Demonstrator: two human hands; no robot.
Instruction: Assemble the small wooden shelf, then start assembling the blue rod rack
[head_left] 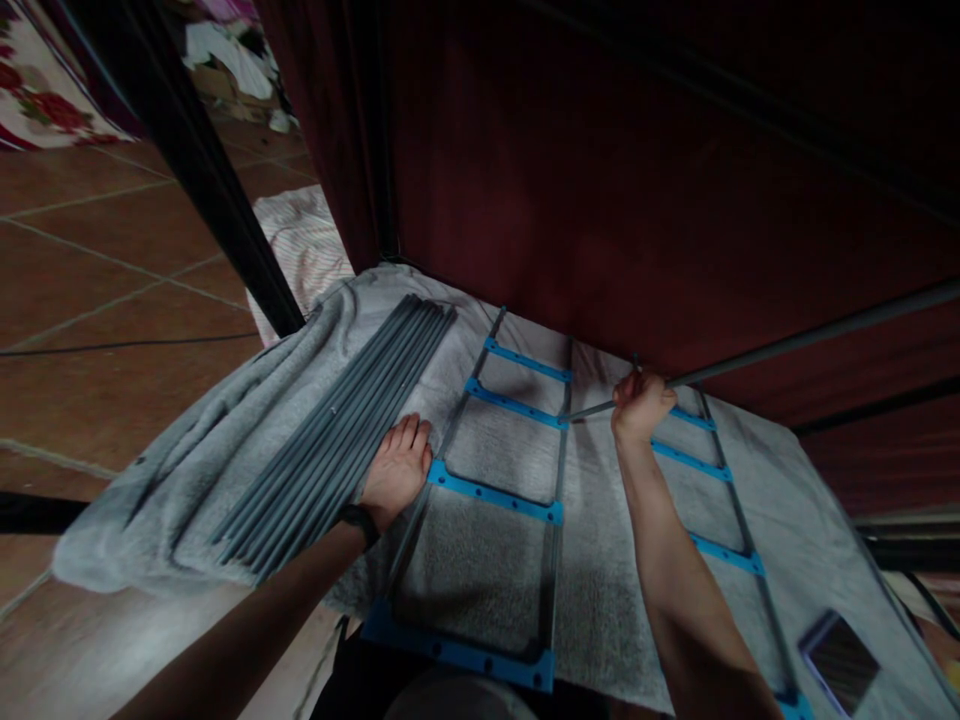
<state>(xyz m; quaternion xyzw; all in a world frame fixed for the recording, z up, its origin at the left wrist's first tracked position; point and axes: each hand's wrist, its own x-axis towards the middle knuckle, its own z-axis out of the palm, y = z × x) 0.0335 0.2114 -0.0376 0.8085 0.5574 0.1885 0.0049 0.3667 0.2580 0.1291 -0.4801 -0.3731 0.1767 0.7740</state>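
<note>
My right hand (643,402) is closed round a long grey tube (810,342), which slants from the upper right down to the left. The tube's lower end meets the blue crossbar near the right side of a ladder-like frame (495,488). This frame has grey side tubes and several blue crossbars with holes. My left hand (399,465) lies flat, fingers stretched, between that frame and a row of loose grey tubes (337,430). Whether its edge presses the frame's left tube, I cannot tell. A second ladder-like frame (726,552) lies to the right, partly hidden by my right arm.
Everything lies on a grey blanket (600,600). A phone (838,660) rests at the lower right. A dark red curtain (600,200) hangs close behind the blanket. A black post (202,170) slants down at the left, with tiled floor (97,250) beyond.
</note>
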